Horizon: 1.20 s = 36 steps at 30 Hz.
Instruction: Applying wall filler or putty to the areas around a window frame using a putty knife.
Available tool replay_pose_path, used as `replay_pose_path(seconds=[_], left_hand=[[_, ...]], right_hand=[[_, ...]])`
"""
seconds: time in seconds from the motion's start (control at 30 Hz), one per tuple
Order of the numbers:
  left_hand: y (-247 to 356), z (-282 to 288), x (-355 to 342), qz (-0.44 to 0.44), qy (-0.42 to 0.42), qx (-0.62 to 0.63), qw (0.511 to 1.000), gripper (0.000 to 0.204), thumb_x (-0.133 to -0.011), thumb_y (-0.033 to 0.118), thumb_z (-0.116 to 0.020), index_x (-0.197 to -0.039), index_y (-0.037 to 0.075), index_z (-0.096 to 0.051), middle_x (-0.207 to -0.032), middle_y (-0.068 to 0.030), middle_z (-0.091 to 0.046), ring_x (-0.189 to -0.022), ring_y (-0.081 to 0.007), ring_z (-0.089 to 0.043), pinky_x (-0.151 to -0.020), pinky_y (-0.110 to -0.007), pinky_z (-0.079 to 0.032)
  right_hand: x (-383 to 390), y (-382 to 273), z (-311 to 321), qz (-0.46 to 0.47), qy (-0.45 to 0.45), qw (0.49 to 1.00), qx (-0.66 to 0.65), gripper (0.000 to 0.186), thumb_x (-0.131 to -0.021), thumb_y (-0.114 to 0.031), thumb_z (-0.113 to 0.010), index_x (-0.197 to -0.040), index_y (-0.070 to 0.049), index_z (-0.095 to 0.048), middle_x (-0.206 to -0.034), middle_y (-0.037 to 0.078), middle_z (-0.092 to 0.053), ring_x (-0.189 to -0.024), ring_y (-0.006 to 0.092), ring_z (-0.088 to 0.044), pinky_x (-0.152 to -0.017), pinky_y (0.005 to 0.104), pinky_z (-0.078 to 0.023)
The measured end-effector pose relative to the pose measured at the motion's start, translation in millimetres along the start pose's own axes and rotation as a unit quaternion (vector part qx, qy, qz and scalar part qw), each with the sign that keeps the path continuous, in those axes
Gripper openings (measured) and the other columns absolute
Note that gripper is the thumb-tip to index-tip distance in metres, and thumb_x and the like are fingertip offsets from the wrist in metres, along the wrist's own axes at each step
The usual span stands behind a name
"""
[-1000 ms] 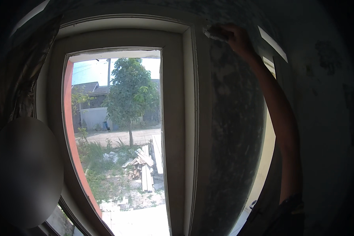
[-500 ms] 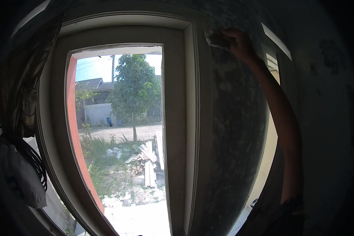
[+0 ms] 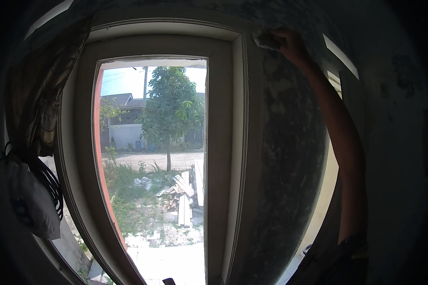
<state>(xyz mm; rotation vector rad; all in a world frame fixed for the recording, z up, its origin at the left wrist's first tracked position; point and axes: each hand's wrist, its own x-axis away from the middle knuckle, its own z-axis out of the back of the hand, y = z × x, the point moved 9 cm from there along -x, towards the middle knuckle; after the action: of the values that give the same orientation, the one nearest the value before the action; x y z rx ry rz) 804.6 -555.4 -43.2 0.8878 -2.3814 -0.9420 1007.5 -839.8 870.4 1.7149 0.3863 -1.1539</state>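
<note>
My right arm reaches up along the right side of the view. At its top my right hand [image 3: 290, 46] is closed on a small flat piece with a whitish edge [image 3: 266, 41]; dim light hides its exact kind. This piece is against the dark, patchy wall [image 3: 290, 142], just right of the window frame's [image 3: 238, 142] upper corner. The wall's surface is mottled grey and black. My left hand is out of view. The tip of a dark object [image 3: 169, 281] shows at the bottom edge, too little of it to name.
A brownish curtain [image 3: 40, 99] hangs at the left, with a white plastic bag [image 3: 31, 199] and looped black cables [image 3: 52, 183] below it. Through the glass appear a tree [image 3: 169, 107] and stacked boards [image 3: 184, 197]. A narrow bright opening [image 3: 314, 209] lies beyond the wall's right side.
The view has shifted, so the window and curtain appear farther right and the bag higher. My right hand has moved up along the wall with the piece. More of the dark object shows below.
</note>
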Motion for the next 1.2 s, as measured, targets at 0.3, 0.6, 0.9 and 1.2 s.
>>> replay_pose_path(seconds=[0.3, 0.6, 0.9, 1.2], left_hand=[[-12.2, 14.8, -7.6, 0.025, -0.001, -0.009, 1.0, 0.02, -0.085, 0.017, -0.062, -0.07, 0.016, -0.049, -0.05, 0.0038, -0.042, -0.037, -0.0082, -0.036, -0.035, -0.025, -0.028], [-2.6, 10.2, -5.8, -0.008, 0.015, -0.037, 0.999, 0.02, -0.084, 0.015, -0.063, -0.07, 0.017, -0.049, -0.05, 0.0039, -0.041, -0.036, -0.0082, -0.036, -0.033, -0.025, -0.027], [13.7, 9.0, 26.5, 0.067, 0.08, -0.035, 0.994, 0.019, -0.08, 0.014, -0.068, -0.072, 0.016, -0.051, -0.052, 0.005, -0.044, -0.036, -0.008, -0.037, -0.032, -0.024, -0.028], [65.3, -121.1, 76.0, 0.054, -0.111, 0.014, 0.992, 0.033, -0.097, 0.046, -0.045, -0.094, 0.014, -0.053, -0.065, 0.0038, -0.044, -0.051, -0.0061, -0.04, -0.041, -0.02, -0.029]], right_hand=[[-3.6, -8.9, 13.0, -0.036, 0.014, 0.999, -0.003, 0.038, -0.081, 0.006, -0.053, -0.114, -0.004, -0.067, -0.106, 0.015, -0.07, -0.101, 0.0256, -0.067, -0.088, 0.0324, -0.051], [-23.7, 18.3, -11.9, -0.006, 0.062, 0.997, 0.047, 0.043, -0.075, 0.004, -0.062, -0.115, -0.007, -0.068, -0.103, 0.017, -0.069, -0.097, 0.0307, -0.067, -0.086, 0.0357, -0.052], [42.6, -29.7, -1.4, -0.065, -0.101, 0.986, -0.112, 0.026, -0.089, -0.004, -0.055, -0.112, -0.003, -0.068, -0.104, 0.011, -0.069, -0.097, 0.0216, -0.066, -0.087, 0.0303, -0.048], [221.7, -144.8, -1.7, -0.436, -0.004, 0.623, -0.65, 0.034, -0.1, -0.022, -0.05, -0.126, -0.001, -0.053, -0.108, 0.007, -0.062, -0.095, 0.0147, -0.062, -0.086, 0.032, -0.05]])
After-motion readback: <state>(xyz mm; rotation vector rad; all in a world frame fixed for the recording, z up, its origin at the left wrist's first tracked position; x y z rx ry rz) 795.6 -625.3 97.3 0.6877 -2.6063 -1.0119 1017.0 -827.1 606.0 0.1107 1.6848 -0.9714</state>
